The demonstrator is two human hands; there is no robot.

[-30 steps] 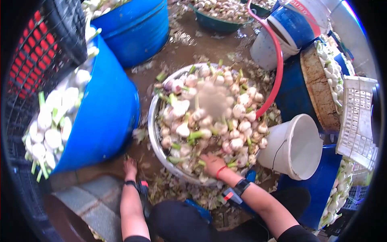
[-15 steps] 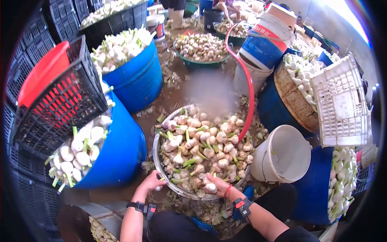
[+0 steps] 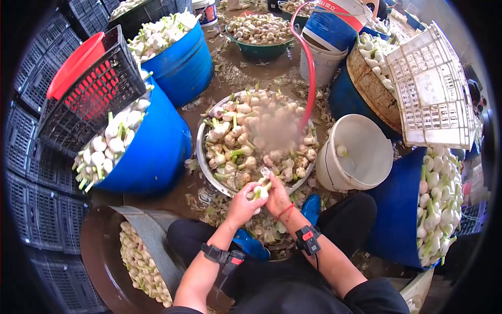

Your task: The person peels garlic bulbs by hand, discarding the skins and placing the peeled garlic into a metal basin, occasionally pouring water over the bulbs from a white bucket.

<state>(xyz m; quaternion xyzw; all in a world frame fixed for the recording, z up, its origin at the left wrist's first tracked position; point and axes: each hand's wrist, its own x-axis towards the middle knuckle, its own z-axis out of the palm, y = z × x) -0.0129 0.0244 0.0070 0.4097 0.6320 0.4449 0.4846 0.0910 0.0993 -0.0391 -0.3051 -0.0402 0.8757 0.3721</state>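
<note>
Both hands meet above the near rim of a wide metal basin (image 3: 202,157) heaped with garlic. My left hand (image 3: 241,208) is closed around a pale garlic bulb (image 3: 260,192) with a green stem. My right hand (image 3: 277,200) presses against the bulb's other side, its fingers closed at the stem end. A whitish, translucent piece that looks like garlic skin (image 3: 266,172) sticks up above the fingertips. Unpeeled garlic bulbs (image 3: 230,138) with dirty skins and cut green stems fill the basin. A blurry patch hides part of the heap.
At the right stands a white bucket (image 3: 327,165) with a bulb inside. Blue barrels (image 3: 157,152) of white garlic flank both sides, one under a black crate (image 3: 94,104). A red hose (image 3: 312,78) curves into the basin. Peel litters the floor (image 3: 196,201).
My hands have come together from opposite sides of the basin's near edge, and the garlic bulb is now between them. The view has tilted down, showing more of my lap.
</note>
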